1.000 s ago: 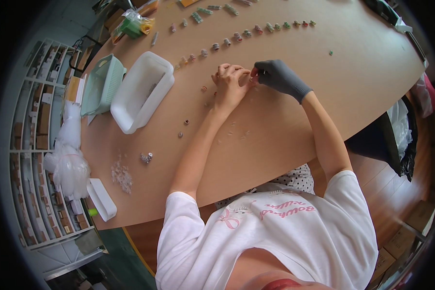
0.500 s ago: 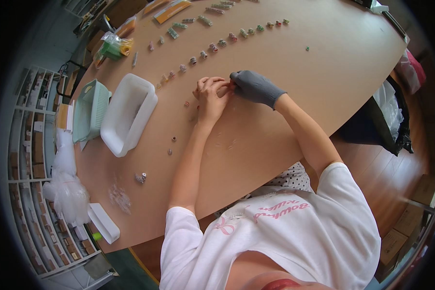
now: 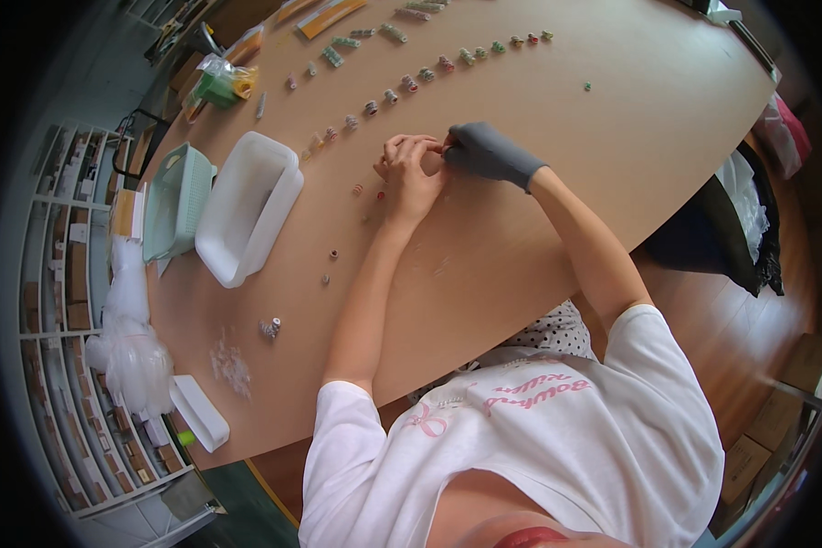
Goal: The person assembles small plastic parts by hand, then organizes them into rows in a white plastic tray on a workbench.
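Observation:
My bare left hand (image 3: 413,175) is above the table with its fingers bent and fingertips pinched close to the right hand. My right hand (image 3: 491,155), in a grey glove, meets it with thumb and finger pressed together. Whatever lies between the fingertips is too small and covered to make out. Beside my left wrist lie a small red-and-white roll (image 3: 357,190) and a small red piece (image 3: 380,196). Beyond both hands, a curved row of small patterned rolls (image 3: 409,84) runs from near left to far right.
A white plastic bin (image 3: 289,190) and a pale green basket (image 3: 150,219) stand at the left. A small cluster of rolls (image 3: 269,327), clear plastic scraps (image 3: 231,367) and a narrow white tray (image 3: 201,416) are nearer. One green piece (image 3: 587,87) sits far right.
The whole view has shifted slightly. My hands stay fingertip to fingertip; the gap between my left thumb and fingers looks wider, and the red piece beside my left wrist shows more clearly.

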{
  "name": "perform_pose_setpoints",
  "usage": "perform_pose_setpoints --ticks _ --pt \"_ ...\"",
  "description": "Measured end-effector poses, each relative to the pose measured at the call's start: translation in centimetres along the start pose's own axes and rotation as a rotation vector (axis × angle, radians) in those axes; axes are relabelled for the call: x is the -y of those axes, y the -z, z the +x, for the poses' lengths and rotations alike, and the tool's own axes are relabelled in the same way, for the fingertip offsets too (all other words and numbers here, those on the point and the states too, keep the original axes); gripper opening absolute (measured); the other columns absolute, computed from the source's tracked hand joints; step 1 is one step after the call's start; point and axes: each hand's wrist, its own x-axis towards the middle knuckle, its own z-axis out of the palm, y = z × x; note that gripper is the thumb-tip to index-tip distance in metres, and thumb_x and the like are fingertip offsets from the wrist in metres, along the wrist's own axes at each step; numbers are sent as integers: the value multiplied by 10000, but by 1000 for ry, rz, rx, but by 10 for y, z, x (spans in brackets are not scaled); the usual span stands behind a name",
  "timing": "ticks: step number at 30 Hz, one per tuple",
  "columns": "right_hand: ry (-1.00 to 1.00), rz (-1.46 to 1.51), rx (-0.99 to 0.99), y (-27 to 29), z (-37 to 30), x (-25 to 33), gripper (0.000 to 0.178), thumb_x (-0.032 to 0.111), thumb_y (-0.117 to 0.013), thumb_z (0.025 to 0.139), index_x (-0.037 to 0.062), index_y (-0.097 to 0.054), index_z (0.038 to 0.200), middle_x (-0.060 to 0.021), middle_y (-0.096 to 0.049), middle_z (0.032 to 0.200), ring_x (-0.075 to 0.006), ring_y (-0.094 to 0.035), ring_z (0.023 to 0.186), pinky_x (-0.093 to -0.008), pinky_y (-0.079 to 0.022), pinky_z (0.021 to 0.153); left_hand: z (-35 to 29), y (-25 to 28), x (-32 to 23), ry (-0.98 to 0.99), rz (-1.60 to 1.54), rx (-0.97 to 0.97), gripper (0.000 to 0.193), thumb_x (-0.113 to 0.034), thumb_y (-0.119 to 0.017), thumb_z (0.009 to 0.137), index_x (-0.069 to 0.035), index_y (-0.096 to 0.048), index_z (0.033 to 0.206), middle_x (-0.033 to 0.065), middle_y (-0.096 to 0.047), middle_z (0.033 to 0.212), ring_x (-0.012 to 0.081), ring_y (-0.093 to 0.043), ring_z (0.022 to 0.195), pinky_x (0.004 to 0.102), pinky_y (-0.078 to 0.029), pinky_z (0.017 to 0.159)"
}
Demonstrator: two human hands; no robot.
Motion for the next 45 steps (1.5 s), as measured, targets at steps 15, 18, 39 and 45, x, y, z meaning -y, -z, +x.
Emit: perform_pose_setpoints --ticks 15,18,39,45 --pt "-200 1097 305 19 0 9 336 293 -546 966 -26 -647 995 45 -478 699 -35 -381 541 -193 -308 444 5 20 -15 249 -425 -134 191 -142 -789 817 -51 -734 977 71 -727 956 157 -670 915 310 -499 849" --pt "-192 1216 404 25 -3 9 320 276 -552 974 -34 -631 982 46 -477 698 -33 -359 542 -200 -298 439 9 33 -37 351 -688 -180 152 -71 -737 861 -3 -707 995 80 -728 1000 136 -671 919 283 -507 873" --pt "-19 1166 220 27 -76 101 234 208 -606 954 -7 -665 1027 35 -577 755 18 -387 527 -171 -268 453 -22 132 -116 -128 81 -200 301 8 -782 731 -68 -759 1021 38 -684 870 203 -635 917 322 -499 788" --pt "-71 1229 253 20 -88 103 220 193 -620 947 -2 -665 1038 33 -583 761 16 -389 533 -174 -270 457 -33 141 -130 -70 134 -106 299 -48 -770 763 -75 -737 1059 22 -638 848 227 -616 924 356 -437 842"
